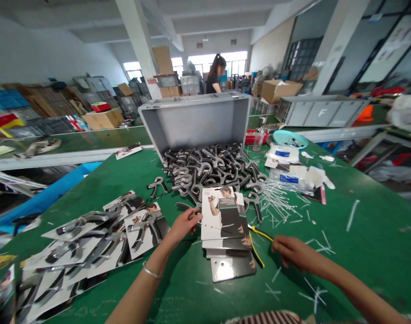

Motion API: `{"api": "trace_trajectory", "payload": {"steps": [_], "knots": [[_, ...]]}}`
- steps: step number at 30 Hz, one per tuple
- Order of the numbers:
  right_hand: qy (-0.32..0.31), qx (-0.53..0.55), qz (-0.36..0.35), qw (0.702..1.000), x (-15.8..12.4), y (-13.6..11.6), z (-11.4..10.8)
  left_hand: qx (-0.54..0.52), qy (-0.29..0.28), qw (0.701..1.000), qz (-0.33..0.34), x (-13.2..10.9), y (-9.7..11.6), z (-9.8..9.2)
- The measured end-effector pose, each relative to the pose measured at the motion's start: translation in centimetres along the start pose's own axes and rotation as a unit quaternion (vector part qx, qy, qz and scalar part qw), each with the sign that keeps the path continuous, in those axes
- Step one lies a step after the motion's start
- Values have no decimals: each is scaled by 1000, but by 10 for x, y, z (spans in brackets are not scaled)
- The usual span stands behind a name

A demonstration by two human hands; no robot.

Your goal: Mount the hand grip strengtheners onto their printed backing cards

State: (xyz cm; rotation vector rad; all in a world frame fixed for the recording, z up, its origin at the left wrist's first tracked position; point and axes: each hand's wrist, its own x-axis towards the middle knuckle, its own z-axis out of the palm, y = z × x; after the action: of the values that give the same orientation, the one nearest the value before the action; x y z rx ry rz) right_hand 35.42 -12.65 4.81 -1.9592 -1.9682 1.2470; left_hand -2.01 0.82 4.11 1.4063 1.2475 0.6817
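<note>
Two bare hands of yours reach over the green surface (pixel 377 252). Your left hand (pixel 183 225) is at the left edge of a stack of printed cards (pixel 222 225), fingers partly bent; whether it pinches the cards, I cannot tell. Your right hand (pixel 291 252) is slightly blurred, its fingers curled at the end of a yellow and black handle of the pliers (pixel 262 234); I cannot tell if it grasps them. The pliers lie just right of the stack, handles spread. The cards are in the near middle, overlapping, with the lowest one sticking out toward you.

Beyond the cards, a heap of grey and black squeeze grips (pixel 212 168) spills toward you from a grey box (pixel 198 121) tipped on its side. One loose squeeze grip (pixel 157 185) lies left of the heap. On the near left, you have cards with grips on them (pixel 91 245), piled over one another. White ties (pixel 278 195) fan out right of the heap, and plastic bags (pixel 283 154) lie farther right, with a turquoise dish (pixel 279 135) behind them
</note>
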Motion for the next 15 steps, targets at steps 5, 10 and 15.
{"api": "trace_trajectory", "payload": {"steps": [5,10,15], "knots": [[172,-88,37,980,91,-17,-33,-59,-34,998,-2,-9,-4,15],[176,-134,80,972,133,-15,-22,-104,-37,994,5,-5,-3,16],[161,-144,65,974,131,-1,-39,-67,-82,994,-12,-7,1,2]]}}
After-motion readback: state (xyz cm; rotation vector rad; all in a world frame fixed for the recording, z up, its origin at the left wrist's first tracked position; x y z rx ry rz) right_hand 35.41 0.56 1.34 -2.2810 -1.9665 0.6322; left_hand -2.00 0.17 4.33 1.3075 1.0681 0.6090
